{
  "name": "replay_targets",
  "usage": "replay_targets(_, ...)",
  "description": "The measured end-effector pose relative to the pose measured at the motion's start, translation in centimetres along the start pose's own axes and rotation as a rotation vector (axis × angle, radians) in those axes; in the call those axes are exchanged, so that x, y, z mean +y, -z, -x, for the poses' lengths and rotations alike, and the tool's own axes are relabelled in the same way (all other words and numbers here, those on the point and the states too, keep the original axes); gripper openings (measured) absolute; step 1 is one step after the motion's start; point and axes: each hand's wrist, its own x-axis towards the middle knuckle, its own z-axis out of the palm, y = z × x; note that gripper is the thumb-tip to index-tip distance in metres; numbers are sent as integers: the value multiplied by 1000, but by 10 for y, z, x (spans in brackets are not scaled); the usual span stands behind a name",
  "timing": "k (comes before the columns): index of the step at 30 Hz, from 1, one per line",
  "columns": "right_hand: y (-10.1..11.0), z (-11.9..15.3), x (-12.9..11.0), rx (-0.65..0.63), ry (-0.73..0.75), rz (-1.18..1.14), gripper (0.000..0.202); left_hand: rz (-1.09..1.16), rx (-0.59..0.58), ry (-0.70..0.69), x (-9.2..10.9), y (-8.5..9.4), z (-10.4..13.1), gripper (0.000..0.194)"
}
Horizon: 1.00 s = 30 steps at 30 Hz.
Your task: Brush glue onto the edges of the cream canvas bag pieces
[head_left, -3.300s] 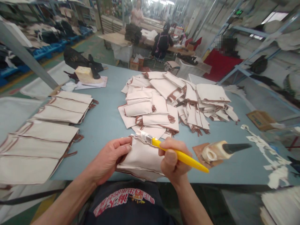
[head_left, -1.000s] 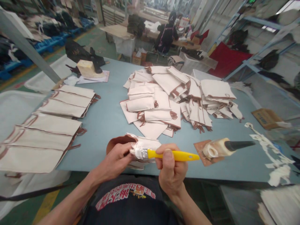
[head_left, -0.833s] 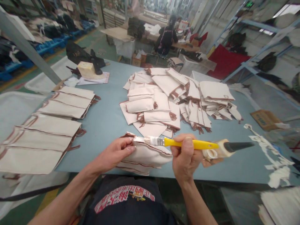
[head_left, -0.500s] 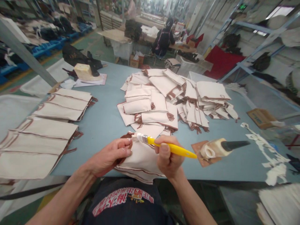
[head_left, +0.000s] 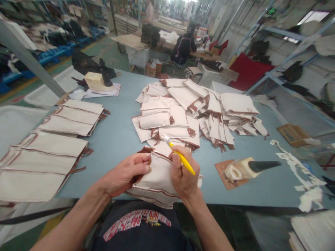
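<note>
My left hand (head_left: pixel 129 172) pinches the left edge of a cream fabric piece (head_left: pixel 157 174) with brown trim, which lies at the table's front edge. A yellow-handled brush (head_left: pixel 184 162) is gripped in my right hand (head_left: pixel 185 172); its white-coated bristles point up and left, above the piece's far edge. The lower part of my right hand rests close over the right side of the fabric. A whitish smear shows on the trim beside my left fingertips. To the right, a glue-stained container (head_left: pixel 242 169) with a dark spout or handle sits on a brown square.
Cream pieces with brown cords lie heaped (head_left: pixel 180 94) beyond my hands. Flat stacks (head_left: pixel 44 153) cover the blue table's (head_left: pixel 115 129) left side. White scraps (head_left: pixel 295 167) and a small cardboard box (head_left: pixel 293 135) are at right. A seated person (head_left: pixel 183 45) is in the background.
My right hand has lifted the brush off the trim near my left fingers, tilting its handle more steeply. The left hand still pinches the fabric and has shifted slightly right.
</note>
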Motion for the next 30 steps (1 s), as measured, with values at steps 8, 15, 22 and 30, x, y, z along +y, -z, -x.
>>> replay_targets(8, 2, -24, 23, 142, -139, 120, 27, -273, -68, -119, 6, 16, 0, 38)
replay_targets(15, -5, -28, 43, 100, -206, 154, 33, -772, -36, -329, -12, 15, -2, 23)
replay_targets(22, 12, -5, 8, 123, -281, -80, 24, -917, -15, -321, -40, 18, 2, 21)
replay_targets(30, 25, 34, -33, -125, -276, -193, 22, -892, 100, -487, -48, 26, 1, 23)
